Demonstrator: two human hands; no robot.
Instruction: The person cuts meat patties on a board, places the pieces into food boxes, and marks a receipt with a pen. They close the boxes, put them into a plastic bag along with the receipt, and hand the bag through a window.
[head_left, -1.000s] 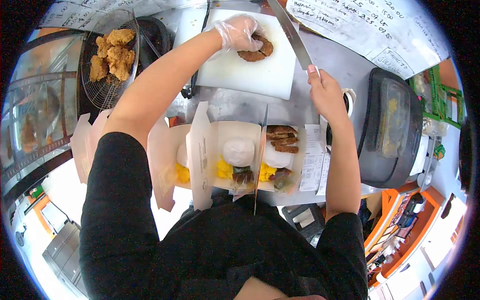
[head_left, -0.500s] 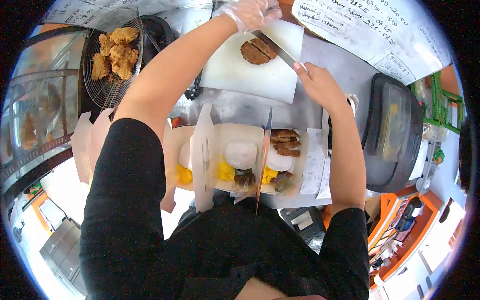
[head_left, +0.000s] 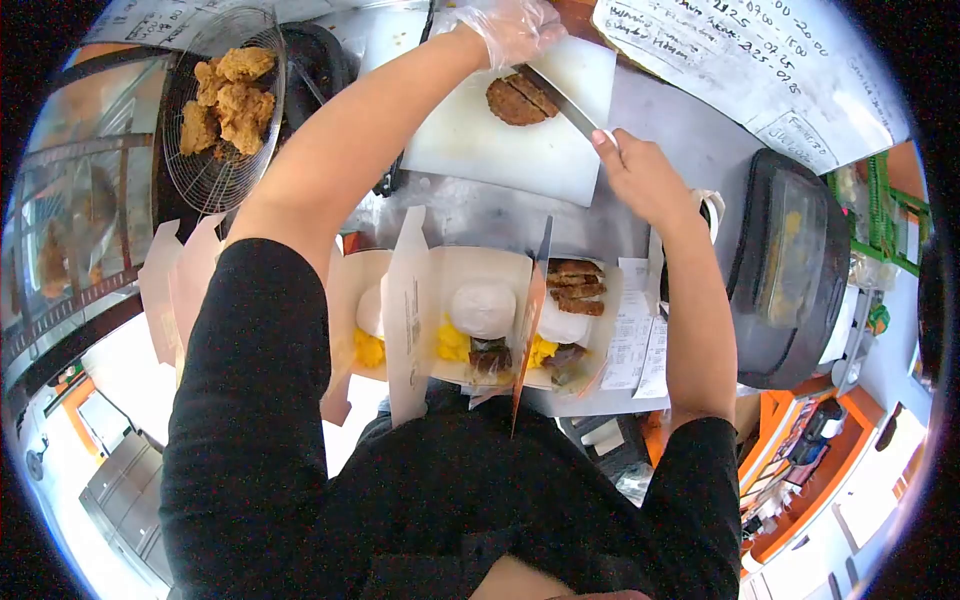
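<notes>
My right hand is closed around the handle of a knife, its blade slanting up and left across the far right side of a browned patty. The patty lies on a white cutting board, and cut lines show in its right part. My left hand, in a clear plastic glove, is over the board's far edge, beside the knife's tip. Its fingers are partly hidden, so I cannot see whether they grip anything.
Open boxes nearer me hold rice, yellow food and dark packets; sliced patty tops the right one. Fried chicken sits in a wire basket at left. Receipts and a black lidded container lie right.
The view has shifted slightly, moving the board and patty a little to the right in it. Both hands and the knife keep nearly the same pose over the patty.
</notes>
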